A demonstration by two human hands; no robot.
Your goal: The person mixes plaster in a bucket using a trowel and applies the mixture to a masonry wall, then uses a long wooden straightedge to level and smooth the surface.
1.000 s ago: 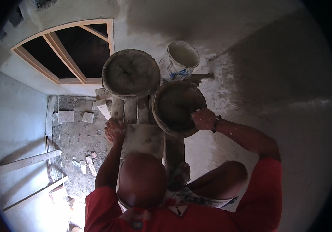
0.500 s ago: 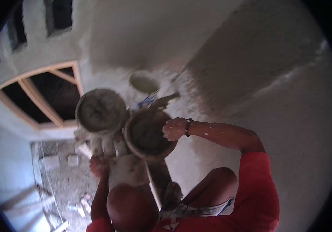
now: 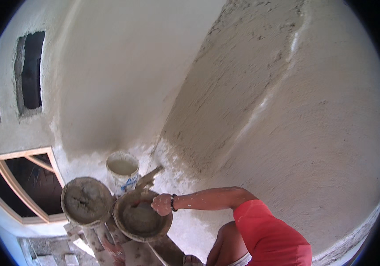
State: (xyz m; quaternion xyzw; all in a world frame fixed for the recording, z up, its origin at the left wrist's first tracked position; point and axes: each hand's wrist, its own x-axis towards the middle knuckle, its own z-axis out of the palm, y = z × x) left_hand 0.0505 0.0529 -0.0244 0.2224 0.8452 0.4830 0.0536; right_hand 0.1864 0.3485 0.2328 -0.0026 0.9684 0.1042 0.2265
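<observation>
Grey mud (image 3: pixel 142 220) in right-side pan (image 3: pixel 145 238). Right hand (image 3: pixel 161 205) likely scooping; next needs steady lift. Left hand (image 3: pixel 114 250) blurred; can't tell either grip.

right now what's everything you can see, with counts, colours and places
left basin: one, brown, lower left
right basin: one, brown, beside it
wet mix: two lots, grey, in both
bucket: one, white and blue, behind them
rough strip: one, brown, right of the bucket
planks: several, brown, before the left basin
window frame: one, pale wood, far left
wall openings: two, dark, upper left
wall: one, beige, background
plaster patch: one, darker, on the wall
blocks: two, grey, bottom left
wristband: one, dark, right wrist
sleeve: one, red, lower right
right hand: one, at the right basin's rim
left hand: one, blurred, by the planks
leg: one, bottom centre
foot: one, bottom centre
</observation>
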